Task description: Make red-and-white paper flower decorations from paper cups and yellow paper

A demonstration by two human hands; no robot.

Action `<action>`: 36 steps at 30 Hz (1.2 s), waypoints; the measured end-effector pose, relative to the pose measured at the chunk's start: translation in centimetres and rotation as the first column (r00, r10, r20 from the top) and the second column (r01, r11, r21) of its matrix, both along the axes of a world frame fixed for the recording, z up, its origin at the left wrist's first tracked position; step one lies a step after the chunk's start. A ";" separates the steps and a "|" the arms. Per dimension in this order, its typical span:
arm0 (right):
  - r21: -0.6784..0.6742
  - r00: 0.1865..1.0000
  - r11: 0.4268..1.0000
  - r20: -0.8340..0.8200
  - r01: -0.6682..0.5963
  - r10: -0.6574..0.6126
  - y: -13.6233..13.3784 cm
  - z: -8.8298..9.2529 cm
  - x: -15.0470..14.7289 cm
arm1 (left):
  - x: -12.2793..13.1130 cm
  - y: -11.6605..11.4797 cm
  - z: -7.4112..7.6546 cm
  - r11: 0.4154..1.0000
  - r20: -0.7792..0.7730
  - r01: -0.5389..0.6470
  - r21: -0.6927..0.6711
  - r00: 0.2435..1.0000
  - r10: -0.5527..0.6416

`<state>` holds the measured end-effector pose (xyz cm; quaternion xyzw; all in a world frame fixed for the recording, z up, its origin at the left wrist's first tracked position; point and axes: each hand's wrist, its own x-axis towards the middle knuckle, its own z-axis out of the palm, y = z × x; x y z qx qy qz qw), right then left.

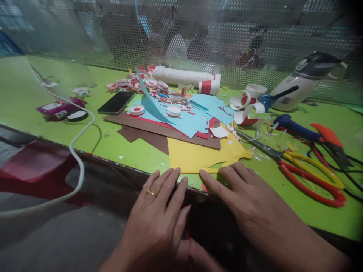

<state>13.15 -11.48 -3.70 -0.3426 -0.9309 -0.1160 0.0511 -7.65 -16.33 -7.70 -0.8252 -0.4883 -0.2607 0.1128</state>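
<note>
Yellow paper: it lies flat on the green counter, close to the near edge, right in front of me. One side is cut in a wavy line.
My left hand: it lies flat and open, holding nothing. My fingers are a little spread, and the tips just reach the near edge of the yellow paper. I think they rest there to keep the sheet still.
My right hand: it is flat and open too, with the fingers spread. The tips touch the sheet's near edge on the other side.
Ring: it sits on a finger of my left hand.
Paper pile: blue paper and brown paper lie behind the yellow sheet, partly under each other.
Scissors: they lie shut just right of my right hand, easy to grab.
Round cup pieces: they lie on and behind the blue paper.
Phone: it lies beside the pile, face up.
White cable: it hangs over the counter edge, well apart from my hands.
</note>
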 end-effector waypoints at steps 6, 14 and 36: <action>0.018 1.000 1.000 0.013 -0.003 0.003 0.1 0.3 -0.2 | 0.4 0.2 -0.1 0.999 0.029 -0.011 0.034 1.000 0.010; -0.008 1.000 1.000 0.011 0.016 -0.016 -0.1 0.2 -0.3 | 2.4 0.4 0.0 0.997 0.006 0.068 0.031 0.998 -0.068; -0.083 0.999 0.996 0.010 0.040 -0.039 -0.1 0.6 -0.4 | 2.3 0.2 -0.3 0.998 -0.076 0.053 0.036 0.996 -0.051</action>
